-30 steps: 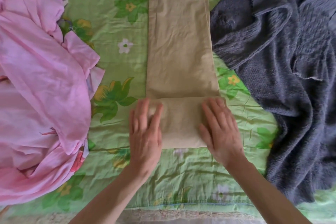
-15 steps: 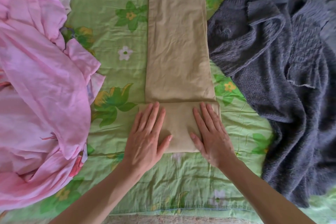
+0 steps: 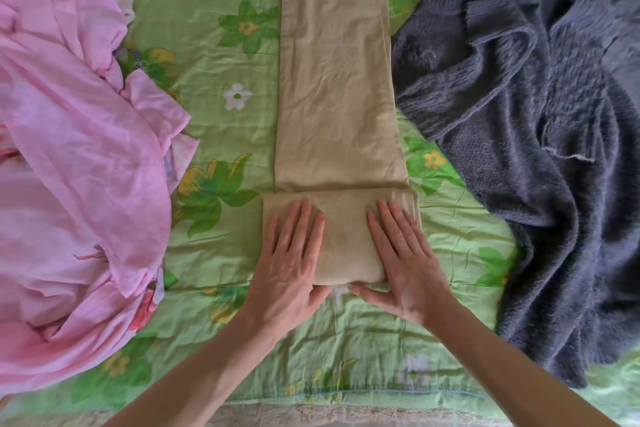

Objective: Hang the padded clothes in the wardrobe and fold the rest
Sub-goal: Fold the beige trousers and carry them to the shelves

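The beige garment [image 3: 336, 80] is laid lengthwise down the middle of the green floral bedspread [image 3: 214, 121], its near end turned over into a flat fold; that fold is pressed by the left hand [image 3: 289, 263] and the right hand [image 3: 403, 260], fingers straight, palms down, nothing gripped; both thumbs are tucked at the fold's near edge; a pink garment [image 3: 76, 166] is heaped to the left; a grey knitted sweater [image 3: 536, 114] is spread to the right, just beside the beige strip.
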A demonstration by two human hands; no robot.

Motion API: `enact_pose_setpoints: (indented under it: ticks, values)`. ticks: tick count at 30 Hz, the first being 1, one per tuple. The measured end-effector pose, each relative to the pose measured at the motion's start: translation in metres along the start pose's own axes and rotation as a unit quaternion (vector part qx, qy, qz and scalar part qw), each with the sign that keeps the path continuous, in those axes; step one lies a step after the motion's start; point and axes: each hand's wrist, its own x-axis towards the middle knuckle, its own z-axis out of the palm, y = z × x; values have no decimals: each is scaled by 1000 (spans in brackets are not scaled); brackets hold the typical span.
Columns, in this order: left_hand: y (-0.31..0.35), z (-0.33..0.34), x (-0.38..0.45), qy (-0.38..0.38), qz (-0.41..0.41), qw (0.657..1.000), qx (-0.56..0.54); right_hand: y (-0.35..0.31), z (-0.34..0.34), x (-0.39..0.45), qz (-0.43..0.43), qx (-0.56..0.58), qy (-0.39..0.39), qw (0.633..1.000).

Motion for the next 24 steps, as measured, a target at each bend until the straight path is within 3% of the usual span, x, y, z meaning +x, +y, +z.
enact_pose_setpoints:
  ticks: [5, 10, 13, 19, 24]
  values:
    - [6, -3, 4, -39, -21, 998, 46, 7, 0, -6, -31, -79, -51, 995]
    - [26, -12, 14, -54, -71, 995, 50, -22, 7, 1, 42, -117, -52, 991]
    - [28, -19, 12, -64, -78, 995, 22, -25, 0, 4, 54, -94, -47, 993]
    - [39, -62, -11, -160, -83, 983, -23, -18, -33, -19, 4, -20, -27, 999]
    - [33, -90, -46, -166, -11, 980, -108, -17, -66, -68, -60, 48, -60, 995]
